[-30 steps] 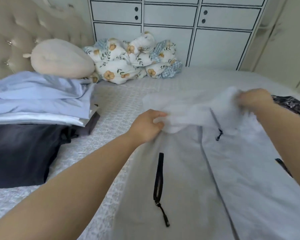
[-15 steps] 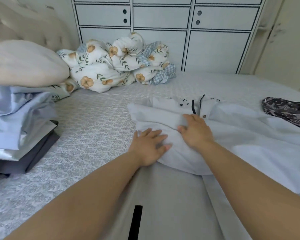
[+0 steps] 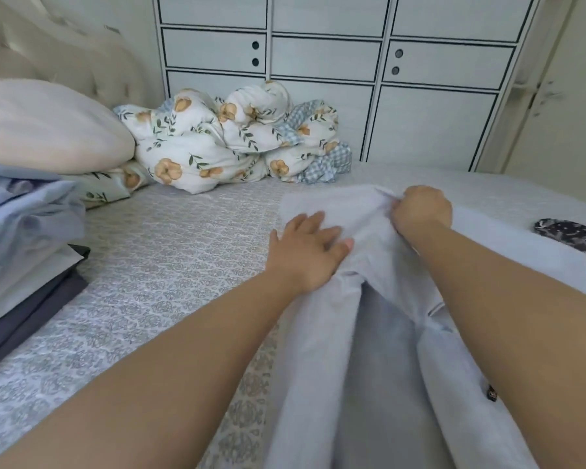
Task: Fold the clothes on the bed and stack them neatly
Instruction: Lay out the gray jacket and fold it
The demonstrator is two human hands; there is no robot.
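Folding under way: one pale jacket (image 3: 379,333) is lying spread on the right side of the bed (image 3: 156,272), running from the near edge toward the middle, and it is only partly folded, its near part still lying long and open.
Progress: a stack (image 3: 24,238) of folded clothes is sitting at the left edge, pale blue pieces resting on a dark one, so part of the job is looking finished; the jacket is still needing its folds and a place on that stack.
Left to do: a dark patterned garment (image 3: 572,236) is waiting unfolded at the far right.
Bedding: a pillow (image 3: 48,126) and a bunched floral quilt (image 3: 224,143) are sitting at the far side, apart from the work.
Left hand (image 3: 307,252): it is lying flat with fingers spread, pressing the jacket's upper left part down and gripping nothing.
Right hand (image 3: 422,209): it is curling into a fist around a bunch of cloth at the jacket's far end.
Change: half a second back both hands were pressing flat side by side; now the right one is reaching farther and bunching cloth, and the collar snaps are no longer showing.
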